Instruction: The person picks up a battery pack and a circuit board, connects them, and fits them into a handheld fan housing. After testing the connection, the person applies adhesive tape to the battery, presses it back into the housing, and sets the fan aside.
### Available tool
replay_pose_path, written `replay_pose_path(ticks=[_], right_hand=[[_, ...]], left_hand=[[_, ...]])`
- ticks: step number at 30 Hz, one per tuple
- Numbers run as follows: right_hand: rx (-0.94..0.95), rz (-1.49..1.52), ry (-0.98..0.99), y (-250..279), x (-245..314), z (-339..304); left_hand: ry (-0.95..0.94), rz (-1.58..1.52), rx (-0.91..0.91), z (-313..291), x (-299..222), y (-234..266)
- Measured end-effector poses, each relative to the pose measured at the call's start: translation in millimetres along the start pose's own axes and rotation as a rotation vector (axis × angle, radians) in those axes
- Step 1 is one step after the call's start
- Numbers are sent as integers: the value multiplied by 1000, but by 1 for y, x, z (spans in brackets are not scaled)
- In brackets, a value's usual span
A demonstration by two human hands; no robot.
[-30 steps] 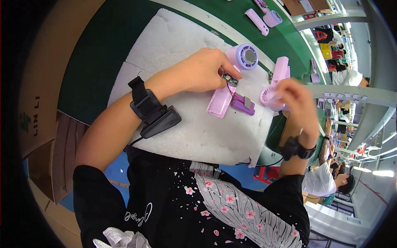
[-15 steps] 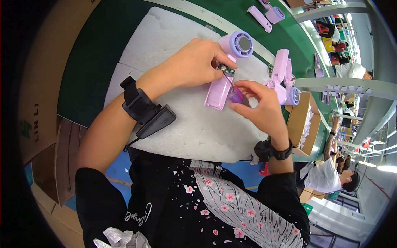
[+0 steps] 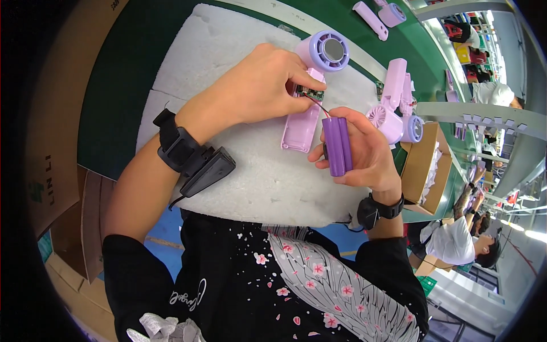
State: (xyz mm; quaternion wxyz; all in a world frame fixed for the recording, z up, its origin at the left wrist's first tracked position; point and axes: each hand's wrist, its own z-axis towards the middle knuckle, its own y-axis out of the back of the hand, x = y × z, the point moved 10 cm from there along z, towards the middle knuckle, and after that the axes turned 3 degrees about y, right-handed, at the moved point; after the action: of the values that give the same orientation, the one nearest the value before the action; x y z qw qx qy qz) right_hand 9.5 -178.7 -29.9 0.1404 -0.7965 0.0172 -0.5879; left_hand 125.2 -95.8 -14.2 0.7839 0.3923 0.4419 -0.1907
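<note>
Handheld fan (image 3: 319, 62) in lilac and pink lies on the white foam pad (image 3: 256, 191) in front of you, its round head at the far end and its open handle shell (image 3: 298, 132) pointing back toward you. It looks only part assembled: the green circuit board (image 3: 310, 93) sits in the handle near the head, but the trough below it is bare and uncovered. The purple battery pack (image 3: 337, 147) is out of the shell, just right of it, in your right hand (image 3: 369, 153), whose fingers and thumb are curled around its two cells. Thin wires (image 3: 318, 104) run from the board toward the pack, so the two appear to be joined; the solder points are too small to judge. Your left hand (image 3: 265, 82) has its thumb and index finger parted around the board, and you cannot tell from this view how firmly they press. What seems left undone is the seating of the pack and the closing of the handle. Further right lie another fan (image 3: 385, 122) and an open cardboard box (image 3: 419, 196).
</note>
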Motion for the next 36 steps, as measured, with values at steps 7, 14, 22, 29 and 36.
replay_pose_path(ticks=[7, 14, 22, 29, 36], right_hand=[[11, -716, 282, 1, 23, 4], [-149, -820, 377, -2, 25, 9], [-174, -1160, 494, -21, 37, 9], [-285, -1202, 511, -23, 40, 0], [-314, -1248, 609, -27, 40, -1]], left_hand=[[-7, 65, 18, 0, -6, 0], [4, 81, 38, 0, -8, -2], [-36, 153, 80, 0, -18, -1], [19, 179, 146, 0, -18, -5], [-30, 106, 98, -1, -13, -2]])
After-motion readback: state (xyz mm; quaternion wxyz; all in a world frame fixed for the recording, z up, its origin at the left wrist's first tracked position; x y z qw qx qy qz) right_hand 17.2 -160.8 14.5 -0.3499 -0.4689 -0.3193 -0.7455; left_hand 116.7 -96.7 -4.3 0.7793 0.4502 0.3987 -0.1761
